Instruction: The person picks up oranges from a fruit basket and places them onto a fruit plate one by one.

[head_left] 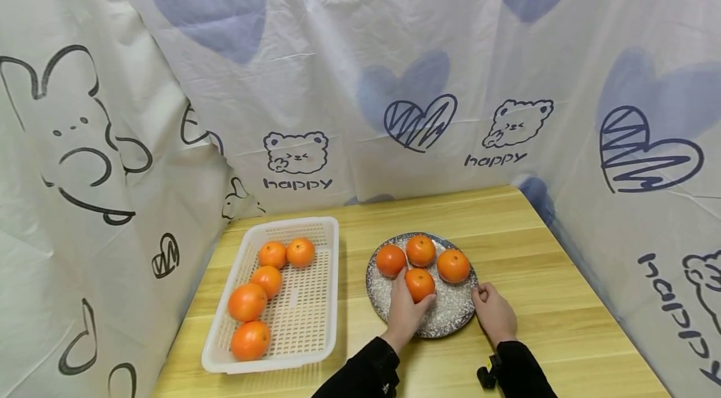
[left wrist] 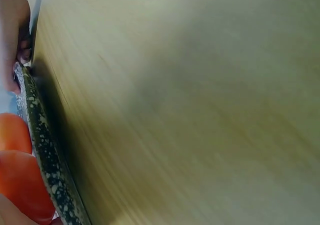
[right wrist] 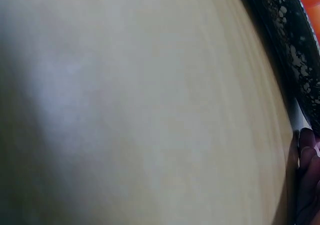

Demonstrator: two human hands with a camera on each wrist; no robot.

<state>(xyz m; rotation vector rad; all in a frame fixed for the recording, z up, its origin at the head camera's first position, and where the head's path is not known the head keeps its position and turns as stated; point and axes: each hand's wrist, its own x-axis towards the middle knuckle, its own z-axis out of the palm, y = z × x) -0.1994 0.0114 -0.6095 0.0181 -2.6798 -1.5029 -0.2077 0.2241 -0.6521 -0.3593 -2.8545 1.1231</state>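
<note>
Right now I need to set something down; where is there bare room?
Wooden table lies bare behind the speckled plate, right of the right hand, and in a strip between plate and white basket. Crowded: the plate, under four oranges, and the basket's left side.

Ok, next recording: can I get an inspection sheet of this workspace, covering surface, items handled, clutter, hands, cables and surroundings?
Surface: wood-grain table.
Items handled: white basket holding five orange fruits; speckled plate bearing three more, with a fourth fruit in the left hand; whether that one touches the plate is unclear.
Clutter: nothing seen.
Hands: left hand grips the fourth fruit; right hand pinches the plate's right rim.
Cables: nothing seen.
Surroundings: white cloth behind and at both sides, printed with hearts, cartoon animals and "happy".
</note>
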